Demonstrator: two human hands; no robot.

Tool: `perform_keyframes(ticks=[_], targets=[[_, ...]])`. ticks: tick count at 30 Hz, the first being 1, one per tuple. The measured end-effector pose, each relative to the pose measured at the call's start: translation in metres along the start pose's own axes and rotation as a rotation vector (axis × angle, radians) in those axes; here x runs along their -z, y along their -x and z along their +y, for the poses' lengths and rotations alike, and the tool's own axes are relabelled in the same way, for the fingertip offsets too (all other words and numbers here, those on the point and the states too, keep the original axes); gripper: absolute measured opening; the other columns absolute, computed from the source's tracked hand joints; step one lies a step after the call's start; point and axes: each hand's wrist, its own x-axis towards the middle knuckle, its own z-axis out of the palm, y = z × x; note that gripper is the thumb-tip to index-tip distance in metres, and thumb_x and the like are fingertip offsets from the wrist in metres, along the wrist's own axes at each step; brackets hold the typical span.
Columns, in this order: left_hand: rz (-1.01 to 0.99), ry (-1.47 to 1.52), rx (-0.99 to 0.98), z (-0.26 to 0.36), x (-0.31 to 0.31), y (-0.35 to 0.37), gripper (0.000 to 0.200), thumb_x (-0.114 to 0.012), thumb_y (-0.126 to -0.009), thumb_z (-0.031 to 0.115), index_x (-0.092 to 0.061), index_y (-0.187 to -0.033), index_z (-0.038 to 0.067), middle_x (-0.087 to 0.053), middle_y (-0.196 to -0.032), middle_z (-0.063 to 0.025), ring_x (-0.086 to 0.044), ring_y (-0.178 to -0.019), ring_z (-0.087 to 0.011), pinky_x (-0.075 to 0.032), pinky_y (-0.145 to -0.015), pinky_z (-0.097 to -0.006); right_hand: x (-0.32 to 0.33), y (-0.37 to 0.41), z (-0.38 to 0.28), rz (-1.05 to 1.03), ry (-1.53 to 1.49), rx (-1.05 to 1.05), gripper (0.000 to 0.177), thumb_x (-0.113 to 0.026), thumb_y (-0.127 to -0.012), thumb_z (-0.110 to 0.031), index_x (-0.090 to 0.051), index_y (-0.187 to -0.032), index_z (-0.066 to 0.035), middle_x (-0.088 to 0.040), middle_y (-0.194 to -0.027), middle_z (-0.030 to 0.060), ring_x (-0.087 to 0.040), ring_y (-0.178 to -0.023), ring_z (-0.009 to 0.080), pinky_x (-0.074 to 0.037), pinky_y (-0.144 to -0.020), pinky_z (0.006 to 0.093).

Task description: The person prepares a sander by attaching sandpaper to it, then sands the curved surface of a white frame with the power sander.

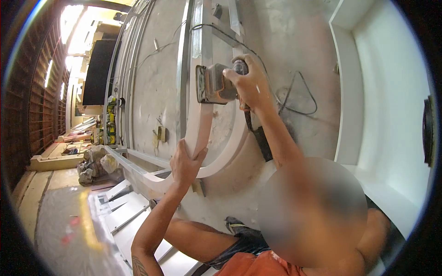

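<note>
My right hand is wrapped around the body of a power sander. The sander's flat rectangular pad faces left and sits against a pale, curved-end frame made of metal bars. Lower down, my left hand grips the same frame near its bend, thumb on one side and fingers on the other. A dark cord crosses the bars above the sander. Part of the sander's handle is covered by my right hand.
A loop of black cable lies on the dusty floor at right. A large white box-like panel stands along the right side. White slats lie at lower left, near a bundled plastic bag. More metal bars run along the left.
</note>
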Motion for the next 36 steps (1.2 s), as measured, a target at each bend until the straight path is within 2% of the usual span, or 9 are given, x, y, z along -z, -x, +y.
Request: perform_keyframes(ticks=[6, 14, 18, 20, 21, 24, 26, 31, 36], targets=[[-0.016, 0.030, 0.005, 0.003, 0.004, 0.001, 0.063, -0.080, -0.087, 0.046, -0.054, -0.123, 0.001, -0.070, -0.103, -0.0262, -0.068, -0.096, -0.0489, -0.052, -0.083, -0.0564, -0.009, -0.019, -0.004, 0.007, 0.001, 0.053, 0.051, -0.075, -0.084, -0.036, -0.067, -0.122, -0.003, -0.067, -0.111, 0.0271, -0.068, -0.104, 0.0386, -0.054, -0.095, 0.0456], [-0.028, 0.063, -0.014, 0.000, 0.002, -0.004, 0.063, -0.081, -0.086, 0.048, -0.052, -0.118, 0.002, -0.070, -0.098, -0.0254, -0.069, -0.092, -0.0493, -0.051, -0.080, -0.0579, -0.008, -0.048, -0.018, -0.011, -0.025, 0.013, 0.052, -0.075, -0.082, -0.036, -0.068, -0.122, -0.003, -0.071, -0.118, 0.0241, -0.072, -0.099, 0.0364, -0.056, -0.091, 0.0428], [-0.024, 0.061, -0.053, -0.003, 0.003, -0.001, 0.064, -0.082, -0.084, 0.046, -0.052, -0.119, 0.001, -0.070, -0.099, -0.0263, -0.069, -0.093, -0.0498, -0.051, -0.081, -0.0576, -0.001, 0.008, -0.018, 0.002, -0.001, -0.007, 0.050, -0.075, -0.083, -0.035, -0.068, -0.122, -0.003, -0.070, -0.115, 0.0236, -0.071, -0.099, 0.0358, -0.055, -0.091, 0.0433], [-0.018, 0.128, -0.105, -0.005, 0.005, -0.001, 0.068, -0.084, -0.083, 0.043, -0.052, -0.124, 0.001, -0.070, -0.104, -0.0282, -0.069, -0.096, -0.0498, -0.053, -0.083, -0.0563, -0.003, 0.035, -0.008, 0.035, 0.021, 0.022, 0.046, -0.074, -0.087, -0.032, -0.065, -0.121, -0.003, -0.067, -0.101, 0.0159, -0.065, -0.085, 0.0259, -0.054, -0.081, 0.0387], [-0.023, 0.138, -0.108, -0.011, 0.002, 0.000, 0.068, -0.084, -0.083, 0.043, -0.052, -0.124, 0.001, -0.070, -0.104, -0.0282, -0.069, -0.096, -0.0498, -0.053, -0.083, -0.0563, -0.005, 0.050, -0.007, 0.042, -0.022, -0.020, 0.044, -0.075, -0.087, -0.031, -0.065, -0.119, -0.003, -0.064, -0.101, 0.0128, -0.063, -0.087, 0.0237, -0.053, -0.082, 0.0384], [-0.008, 0.174, -0.176, -0.022, 0.000, -0.001, 0.072, -0.085, -0.082, 0.038, -0.050, -0.133, 0.001, -0.070, -0.111, -0.0289, -0.069, -0.100, -0.0496, -0.053, -0.086, -0.0550, -0.006, 0.088, -0.014, 0.101, 0.046, 0.058, 0.045, -0.076, -0.086, -0.032, -0.065, -0.119, -0.003, -0.065, -0.105, 0.0181, -0.066, -0.101, 0.0322, -0.051, -0.093, 0.0423], [-0.118, 0.243, -0.157, -0.020, 0.008, 0.000, 0.080, -0.084, -0.085, 0.031, -0.043, -0.145, -0.002, -0.066, -0.123, -0.0311, -0.065, -0.115, -0.0493, -0.051, -0.096, -0.0530, -0.010, 0.113, -0.017, 0.127, 0.063, 0.048, 0.044, -0.076, -0.087, -0.031, -0.064, -0.119, -0.003, -0.065, -0.105, 0.0168, -0.065, -0.099, 0.0301, -0.051, -0.092, 0.0412], [-0.110, 0.355, -0.263, -0.034, 0.015, 0.003, 0.081, -0.080, -0.088, 0.029, -0.039, -0.150, -0.003, -0.061, -0.134, -0.0334, -0.061, -0.125, -0.0480, -0.049, -0.104, -0.0499, -0.029, 0.176, -0.011, 0.202, 0.005, 0.040, 0.042, -0.075, -0.089, -0.027, -0.062, -0.121, -0.004, -0.062, -0.104, 0.0140, -0.063, -0.096, 0.0269, -0.051, -0.092, 0.0380], [-0.092, 0.324, -0.352, -0.075, 0.019, 0.035, 0.077, -0.074, -0.095, 0.031, -0.037, -0.152, -0.004, -0.057, -0.140, -0.0351, -0.058, -0.131, -0.0470, -0.047, -0.109, -0.0478, -0.033, 0.180, -0.007, 0.229, 0.013, 0.048, 0.039, -0.074, -0.090, -0.027, -0.063, -0.120, -0.004, -0.061, -0.110, 0.0139, -0.063, -0.096, 0.0280, -0.051, -0.092, 0.0401]])
